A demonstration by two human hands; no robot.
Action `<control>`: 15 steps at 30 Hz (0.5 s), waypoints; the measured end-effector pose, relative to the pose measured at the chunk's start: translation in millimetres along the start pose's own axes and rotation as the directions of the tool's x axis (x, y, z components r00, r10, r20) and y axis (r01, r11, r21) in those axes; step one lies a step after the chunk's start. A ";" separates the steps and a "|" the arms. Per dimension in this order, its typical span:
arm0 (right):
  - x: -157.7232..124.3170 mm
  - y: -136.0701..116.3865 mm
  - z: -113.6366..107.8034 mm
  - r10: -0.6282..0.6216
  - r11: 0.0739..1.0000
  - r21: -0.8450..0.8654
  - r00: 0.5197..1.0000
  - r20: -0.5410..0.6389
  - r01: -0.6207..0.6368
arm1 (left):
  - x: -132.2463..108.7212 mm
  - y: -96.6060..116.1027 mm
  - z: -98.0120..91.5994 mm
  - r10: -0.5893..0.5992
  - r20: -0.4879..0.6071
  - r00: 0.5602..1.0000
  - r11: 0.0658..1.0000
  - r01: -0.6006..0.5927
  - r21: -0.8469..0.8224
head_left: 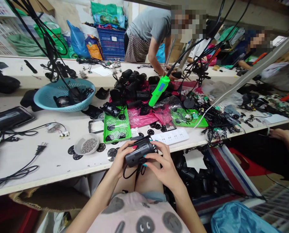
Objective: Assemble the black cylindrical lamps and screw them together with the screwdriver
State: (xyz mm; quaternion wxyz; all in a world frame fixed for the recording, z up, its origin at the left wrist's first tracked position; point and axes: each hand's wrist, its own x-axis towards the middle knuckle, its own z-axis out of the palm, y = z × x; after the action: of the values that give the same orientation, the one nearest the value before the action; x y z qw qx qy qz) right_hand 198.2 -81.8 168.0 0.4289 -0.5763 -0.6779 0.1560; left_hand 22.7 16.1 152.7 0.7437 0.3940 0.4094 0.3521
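Black plastic housing (139,152), one, gripped by left hand (121,160) and right hand (164,165), fingers curled round it; two green trays (117,128) and perhaps eight black discs (112,153) lie nearby.

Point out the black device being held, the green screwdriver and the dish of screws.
black device (139,152): head view, its rounded body.
green screwdriver (159,90): head view, mid handle.
dish of screws (88,145): head view, screw pile.

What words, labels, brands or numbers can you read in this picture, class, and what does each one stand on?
None can be read.
Blue label on the green tool: too blurred to read.
White label on the blue crate: too small to read.
White power strip: no readable markings.
Dark device held in the left hand and right hand: no text shows.
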 end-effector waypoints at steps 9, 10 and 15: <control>5.7 4.8 -2.4 0.028 0.999 0.033 0.995 0.095 -0.031 | 2.6 -4.6 2.2 -0.129 0.021 0.991 0.988 0.130 -0.081; 6.1 5.3 -4.3 0.023 0.999 0.029 0.994 0.106 -0.026 | 2.4 -4.2 3.3 -0.136 0.023 0.990 0.984 0.138 -0.110; 5.2 6.8 -6.8 0.010 1.000 0.002 0.989 0.150 -0.010 | -2.1 -1.2 10.3 -0.264 -0.037 0.964 0.930 0.244 -0.276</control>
State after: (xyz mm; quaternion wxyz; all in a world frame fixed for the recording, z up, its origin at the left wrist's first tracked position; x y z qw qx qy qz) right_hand 208.0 -77.0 169.2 0.3767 -0.5658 -0.7051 0.2019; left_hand 31.2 10.7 155.9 0.8141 0.2199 0.4322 0.3194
